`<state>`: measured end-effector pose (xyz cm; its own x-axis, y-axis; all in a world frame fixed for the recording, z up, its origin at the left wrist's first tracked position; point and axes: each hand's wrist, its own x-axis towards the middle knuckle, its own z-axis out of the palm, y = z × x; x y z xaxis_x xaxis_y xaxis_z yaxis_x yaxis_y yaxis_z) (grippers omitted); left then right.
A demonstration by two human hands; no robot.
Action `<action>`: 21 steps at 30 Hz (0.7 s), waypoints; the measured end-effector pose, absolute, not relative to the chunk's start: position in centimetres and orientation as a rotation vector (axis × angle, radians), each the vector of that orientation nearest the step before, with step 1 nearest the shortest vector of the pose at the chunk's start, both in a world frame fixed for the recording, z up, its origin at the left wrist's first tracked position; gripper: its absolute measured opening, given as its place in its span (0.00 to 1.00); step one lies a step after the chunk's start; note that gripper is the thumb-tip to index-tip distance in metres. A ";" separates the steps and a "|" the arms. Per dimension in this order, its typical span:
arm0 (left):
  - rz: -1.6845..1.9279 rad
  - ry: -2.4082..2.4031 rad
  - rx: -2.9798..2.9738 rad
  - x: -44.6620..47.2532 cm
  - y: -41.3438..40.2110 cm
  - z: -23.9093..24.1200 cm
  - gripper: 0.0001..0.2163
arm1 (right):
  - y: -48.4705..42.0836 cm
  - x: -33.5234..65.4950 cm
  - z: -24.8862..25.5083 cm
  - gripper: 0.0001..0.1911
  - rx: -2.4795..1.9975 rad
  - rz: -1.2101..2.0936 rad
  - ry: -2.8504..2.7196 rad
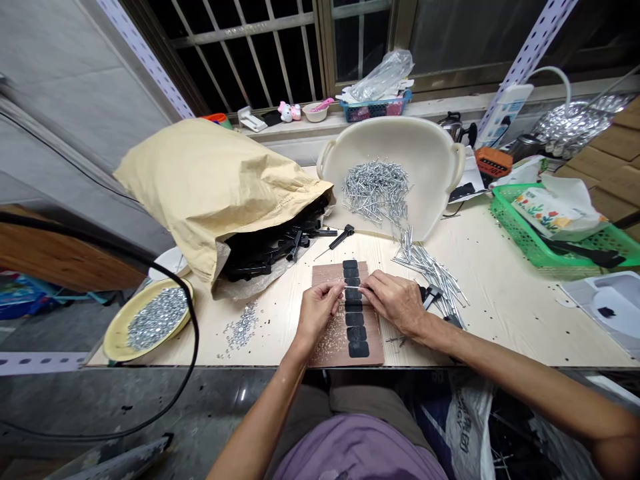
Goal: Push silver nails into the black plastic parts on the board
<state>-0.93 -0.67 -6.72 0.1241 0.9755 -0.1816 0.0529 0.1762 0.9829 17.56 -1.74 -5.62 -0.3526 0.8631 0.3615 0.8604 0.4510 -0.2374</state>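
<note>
A brown board point(326, 277) lies on the table in front of me with a column of several black plastic pieces point(355, 319) on it. My left hand point(316, 312) and my right hand point(395, 301) meet over the board, each pinching one end of a thin metal pin point(350, 287) held across the column. Behind my right hand lies a black part point(431, 295). A loose heap of long metal pins point(431, 268) spreads on the table just right of the board.
A tan paper sack point(210, 180) spills black plastic parts point(270, 250) at left. A tipped cream basin point(430, 160) holds more pins. A yellow dish point(116, 331) of small washers sits at the left edge, a green basket point(520, 241) at right. One black handled part point(341, 236) lies behind the board.
</note>
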 end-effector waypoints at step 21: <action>0.660 1.104 0.996 -0.9 -0.7 -6.3 0.18 | -2.5 18.0 -6.7 0.12 -1.308 -0.124 -2.381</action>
<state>-0.86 -0.73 -6.31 0.3398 0.8439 -0.4153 0.0334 0.4304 0.9020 17.95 -2.47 -6.67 -0.4701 0.7866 0.4004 0.8240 0.5537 -0.1204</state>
